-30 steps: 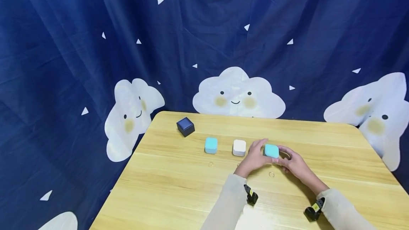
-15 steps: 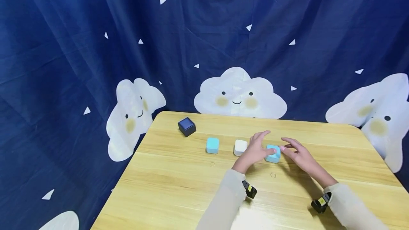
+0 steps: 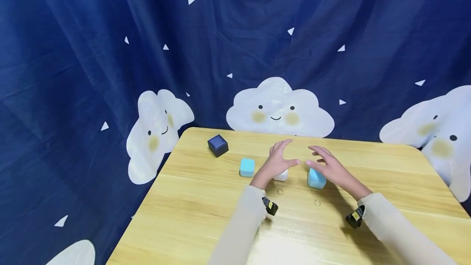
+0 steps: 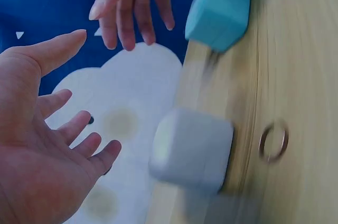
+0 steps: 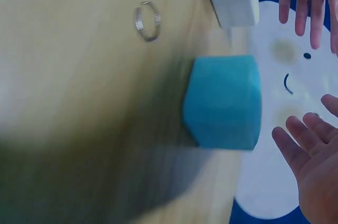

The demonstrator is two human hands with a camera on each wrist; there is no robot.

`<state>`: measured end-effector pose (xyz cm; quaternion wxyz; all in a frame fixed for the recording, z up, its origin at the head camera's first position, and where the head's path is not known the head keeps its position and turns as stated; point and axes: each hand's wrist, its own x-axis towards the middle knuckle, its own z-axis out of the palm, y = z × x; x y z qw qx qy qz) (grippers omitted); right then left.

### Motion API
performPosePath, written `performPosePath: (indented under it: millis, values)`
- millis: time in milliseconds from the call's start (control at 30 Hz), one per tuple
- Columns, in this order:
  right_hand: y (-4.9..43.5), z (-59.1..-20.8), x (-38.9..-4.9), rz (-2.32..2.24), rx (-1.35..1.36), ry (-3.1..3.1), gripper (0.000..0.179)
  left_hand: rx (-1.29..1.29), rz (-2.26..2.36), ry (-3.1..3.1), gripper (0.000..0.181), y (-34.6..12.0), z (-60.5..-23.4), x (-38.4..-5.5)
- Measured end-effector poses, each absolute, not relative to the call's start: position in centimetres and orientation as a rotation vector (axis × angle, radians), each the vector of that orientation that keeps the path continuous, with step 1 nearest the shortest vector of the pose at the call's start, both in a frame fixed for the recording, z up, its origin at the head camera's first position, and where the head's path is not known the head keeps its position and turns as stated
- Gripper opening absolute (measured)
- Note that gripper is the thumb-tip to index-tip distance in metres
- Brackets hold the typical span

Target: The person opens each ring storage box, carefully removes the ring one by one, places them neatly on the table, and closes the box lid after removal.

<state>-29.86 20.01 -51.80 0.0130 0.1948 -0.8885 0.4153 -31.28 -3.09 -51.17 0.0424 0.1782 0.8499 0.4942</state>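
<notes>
Both hands hover with spread fingers and hold nothing. The left hand [image 3: 275,163] is over the white box [image 3: 281,176], partly covering it in the head view. Beside it, the right hand [image 3: 333,170] overlaps the top of a turquoise box [image 3: 316,180]. In the left wrist view, both the white box [image 4: 193,150] and the turquoise box [image 4: 221,15] look closed, with rounded corners. A thin ring [image 3: 280,192] lies in front of the white box, and another ring [image 5: 157,20] lies in front of the turquoise one.
Further left on the wooden table [image 3: 176,212] stand a second turquoise box [image 3: 247,167] and a dark navy box [image 3: 218,145]. Behind the table's far edge hangs a blue curtain [image 3: 206,52] with cloud prints.
Both hands have let go of the right turquoise box and risen off it. The left hand has moved left over the white box; the right hand has lifted slightly too.
</notes>
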Motion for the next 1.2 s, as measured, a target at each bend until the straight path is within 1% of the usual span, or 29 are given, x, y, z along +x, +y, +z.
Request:
performPosePath:
  millis: [267,533,767,967,1200]
  values:
    - [17.9,-50.0,-31.9,1.257,0.677,-2.742,0.067,0.471,1.500,2.620,0.081,-5.9,-51.1,-32.0]
    - [15.6,-48.7,-33.6,1.280,0.682,-2.775,0.072,0.415,1.490,2.667,0.082,-9.0,-50.7,-32.4]
    - [13.1,-48.4,-34.9,1.286,0.732,-2.775,0.075,0.372,1.485,2.694,0.081,-11.5,-50.4,-32.8]
    - [10.9,-48.2,-35.3,1.309,0.769,-2.770,0.075,0.329,1.529,2.689,0.081,-13.4,-50.4,-33.0]
    - [7.5,-49.1,-35.9,1.318,0.825,-2.810,0.077,0.221,1.591,2.725,0.081,-17.0,-50.9,-32.7]
